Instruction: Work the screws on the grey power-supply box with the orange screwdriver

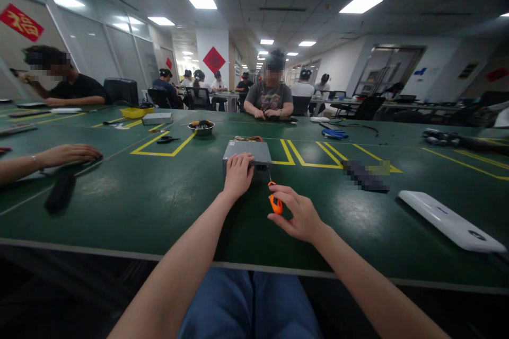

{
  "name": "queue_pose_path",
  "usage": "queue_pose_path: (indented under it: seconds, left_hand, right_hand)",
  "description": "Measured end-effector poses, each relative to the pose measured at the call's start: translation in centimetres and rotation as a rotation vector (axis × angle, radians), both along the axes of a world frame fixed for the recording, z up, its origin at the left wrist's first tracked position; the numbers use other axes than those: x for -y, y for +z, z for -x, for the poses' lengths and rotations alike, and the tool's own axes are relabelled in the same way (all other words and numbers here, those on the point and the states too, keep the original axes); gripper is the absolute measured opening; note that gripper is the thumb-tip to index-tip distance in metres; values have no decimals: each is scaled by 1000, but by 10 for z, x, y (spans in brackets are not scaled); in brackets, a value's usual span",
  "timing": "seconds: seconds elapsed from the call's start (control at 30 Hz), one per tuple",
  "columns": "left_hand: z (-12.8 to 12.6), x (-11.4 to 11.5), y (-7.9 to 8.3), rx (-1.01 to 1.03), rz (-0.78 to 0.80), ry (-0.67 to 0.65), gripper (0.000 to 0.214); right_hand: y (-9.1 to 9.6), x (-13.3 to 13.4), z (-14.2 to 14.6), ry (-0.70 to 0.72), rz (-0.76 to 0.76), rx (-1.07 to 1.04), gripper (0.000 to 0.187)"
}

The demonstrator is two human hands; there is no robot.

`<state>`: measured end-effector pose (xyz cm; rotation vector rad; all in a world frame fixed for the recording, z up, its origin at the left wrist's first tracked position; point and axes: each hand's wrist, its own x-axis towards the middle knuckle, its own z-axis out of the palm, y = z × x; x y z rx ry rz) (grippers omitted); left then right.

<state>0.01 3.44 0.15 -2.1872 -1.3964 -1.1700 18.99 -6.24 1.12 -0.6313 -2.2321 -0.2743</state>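
A grey metal box (254, 151) sits on the green table (167, 206) straight ahead of me. My left hand (237, 174) is closed over its near left corner, holding it in place. My right hand (297, 214) grips the orange handle of a screwdriver (274, 202), whose thin shaft points up toward the box's near face. Coloured wires (248, 139) show at the box's far edge.
A white flat device (451, 220) lies at the right. A small bowl of parts (201, 126), scissors (167, 140) and a yellow tray (135, 112) are further back. Another person's hand (67, 154) rests at the left; a person sits opposite.
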Motion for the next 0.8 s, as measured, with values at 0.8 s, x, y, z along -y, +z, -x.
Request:
queue_pose_path:
  seconds: [0.8]
  left_hand:
    - [0, -2, -2, -2, -8, -1, 23]
  right_hand:
    - [-3, -1, 1, 4, 9, -85, 27]
